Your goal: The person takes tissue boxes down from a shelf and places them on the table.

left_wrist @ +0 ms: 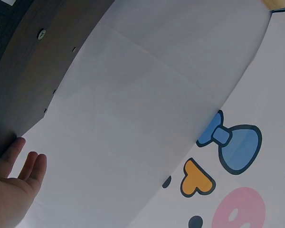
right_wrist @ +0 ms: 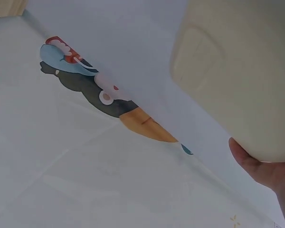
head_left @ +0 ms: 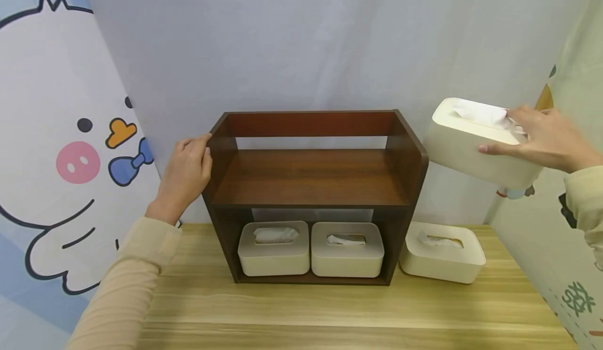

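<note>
The right hand (head_left: 542, 138) grasps a cream tissue box (head_left: 476, 143) from above, thumb on its near side and fingers across the lid, where white tissue (head_left: 478, 112) sticks out of the slot. The box hangs tilted in the air, to the right of the dark wooden shelf (head_left: 313, 177) and above the table (head_left: 330, 308), touching neither. In the right wrist view the box's pale underside (right_wrist: 242, 76) fills the upper right, with a fingertip pressed against its lower edge.

The left hand (head_left: 186, 175) rests against the outside of the shelf's left side panel, near its top front corner, fingers relaxed and laid on the wood rather than curled round it. The left wrist view shows those fingers (left_wrist: 26, 164) straight, just beside the panel's dark face (left_wrist: 33, 66).

The shelf's upper board is bare. In its lower compartment 2 more cream boxes sit side by side, one at the left (head_left: 274, 249) and one at the right (head_left: 347, 249). A 4th box (head_left: 443, 251) stands on the table just beside the shelf's right wall.
</note>
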Motion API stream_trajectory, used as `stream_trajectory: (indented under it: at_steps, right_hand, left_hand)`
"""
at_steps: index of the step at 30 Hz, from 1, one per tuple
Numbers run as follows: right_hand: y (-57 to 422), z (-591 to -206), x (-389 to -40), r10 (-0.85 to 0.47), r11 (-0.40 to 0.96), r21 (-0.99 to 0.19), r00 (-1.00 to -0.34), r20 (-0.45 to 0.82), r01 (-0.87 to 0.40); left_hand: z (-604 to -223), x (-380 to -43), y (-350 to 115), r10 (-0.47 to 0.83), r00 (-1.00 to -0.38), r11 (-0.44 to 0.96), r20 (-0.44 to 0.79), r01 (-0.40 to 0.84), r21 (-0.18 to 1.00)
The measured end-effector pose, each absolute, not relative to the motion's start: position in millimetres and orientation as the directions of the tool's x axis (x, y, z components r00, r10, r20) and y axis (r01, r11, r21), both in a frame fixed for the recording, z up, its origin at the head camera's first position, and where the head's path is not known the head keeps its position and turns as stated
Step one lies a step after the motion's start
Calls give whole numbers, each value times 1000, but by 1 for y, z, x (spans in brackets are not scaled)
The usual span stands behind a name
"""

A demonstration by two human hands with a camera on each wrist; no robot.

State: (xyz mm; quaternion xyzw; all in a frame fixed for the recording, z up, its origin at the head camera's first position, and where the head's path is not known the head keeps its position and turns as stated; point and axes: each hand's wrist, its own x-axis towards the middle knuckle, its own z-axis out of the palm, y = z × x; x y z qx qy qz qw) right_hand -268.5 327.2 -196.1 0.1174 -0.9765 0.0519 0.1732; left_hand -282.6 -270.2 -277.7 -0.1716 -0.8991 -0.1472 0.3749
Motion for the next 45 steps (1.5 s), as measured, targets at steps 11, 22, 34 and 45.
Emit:
stream_trajectory:
  at_steps: [11, 22, 34, 45]
  right_hand:
    - [336, -243, -257, -243, 959, -48, -901, 359, -278]
    - [339, -291, -243, -249, 952, -78, -900, 356, -295]
    - [333, -342, -225, -273, 939, -114, -902, 334, -326]
    - [323, -383, -208, -311, 912, -141, -875, 370, -384]
  left_hand:
    - [-278, -283, -269, 209, -650, 897, 730, 425, 121]
    - [-278, -283, -268, 197, -654, 900, 730, 416, 129]
    - [-278, -283, -267, 193, -662, 902, 724, 411, 135]
    - [-279, -282, -267, 190, -664, 901, 724, 410, 140]
